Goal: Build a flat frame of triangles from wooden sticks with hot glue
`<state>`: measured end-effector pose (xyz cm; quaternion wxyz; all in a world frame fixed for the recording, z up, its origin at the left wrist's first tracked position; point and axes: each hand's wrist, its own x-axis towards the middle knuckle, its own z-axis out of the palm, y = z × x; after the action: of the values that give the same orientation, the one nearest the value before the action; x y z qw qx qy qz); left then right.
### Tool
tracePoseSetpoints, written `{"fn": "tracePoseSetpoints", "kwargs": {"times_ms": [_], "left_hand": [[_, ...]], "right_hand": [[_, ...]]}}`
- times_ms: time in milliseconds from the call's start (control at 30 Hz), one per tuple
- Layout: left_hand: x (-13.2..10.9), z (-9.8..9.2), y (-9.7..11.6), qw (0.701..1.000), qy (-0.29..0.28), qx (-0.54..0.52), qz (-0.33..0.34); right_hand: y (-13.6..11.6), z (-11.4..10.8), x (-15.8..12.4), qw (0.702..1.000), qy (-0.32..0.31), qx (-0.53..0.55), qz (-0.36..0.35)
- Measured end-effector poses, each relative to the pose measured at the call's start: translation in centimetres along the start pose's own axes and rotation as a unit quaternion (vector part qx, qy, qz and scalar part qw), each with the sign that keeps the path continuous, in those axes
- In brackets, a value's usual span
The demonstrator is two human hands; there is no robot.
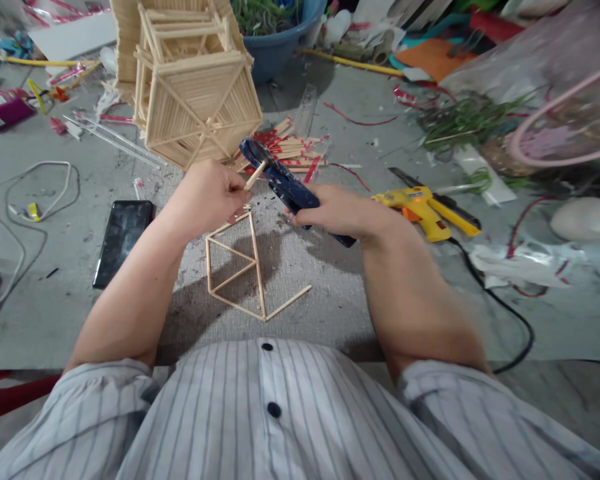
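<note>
My left hand (211,195) pinches a thin wooden stick (255,176) near its lower end. The stick's upper end meets the jaws of dark blue pliers (291,189). Wrapped round the pliers' handles is my right hand (330,212). On the mat below lies a flat frame of glued sticks (260,283), with two inner struts forming a triangle and one stick jutting out to the right. Behind my hands stands a large stick-built model (205,110) with a hexagonal slatted face. Red-tipped sticks (300,150) lie in a loose heap beside it.
A black phone (123,241) lies left of my forearm. To the right are a yellow glue gun (415,205) with a black cord and a yellow-handled cutter (455,215). A blue basin (280,47) stands at the back; greenery (467,123) and plastic wrap clutter the right.
</note>
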<state>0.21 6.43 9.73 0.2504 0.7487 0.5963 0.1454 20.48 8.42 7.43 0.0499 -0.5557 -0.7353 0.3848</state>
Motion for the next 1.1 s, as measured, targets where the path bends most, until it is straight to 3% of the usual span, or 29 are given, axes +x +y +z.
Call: {"fn": "tracePoseSetpoints", "kwargs": {"times_ms": [300,500,767,933,1100], "left_hand": [[-0.1,-0.1,0.6,0.999,-0.019,0.026,-0.043],[0.2,0.2,-0.3,1.000,-0.015,-0.004,-0.009],[0.3,0.0,0.2,0.998,-0.013,0.034,-0.055],[1.0,1.0,-0.8,0.999,0.015,0.047,-0.008],[1.7,3.5,-0.8,0.998,-0.016,0.034,0.047]], "right_hand": [[-0.3,-0.2,-0.4,0.995,0.012,-0.091,0.032],[-0.3,-0.2,-0.3,0.994,0.015,-0.101,0.024],[0.0,0.2,0.1,0.990,0.025,-0.137,0.008],[0.4,0.9,0.5,0.986,0.024,-0.163,0.018],[1.9,1.9,-1.1,0.982,0.019,-0.164,0.092]]}}
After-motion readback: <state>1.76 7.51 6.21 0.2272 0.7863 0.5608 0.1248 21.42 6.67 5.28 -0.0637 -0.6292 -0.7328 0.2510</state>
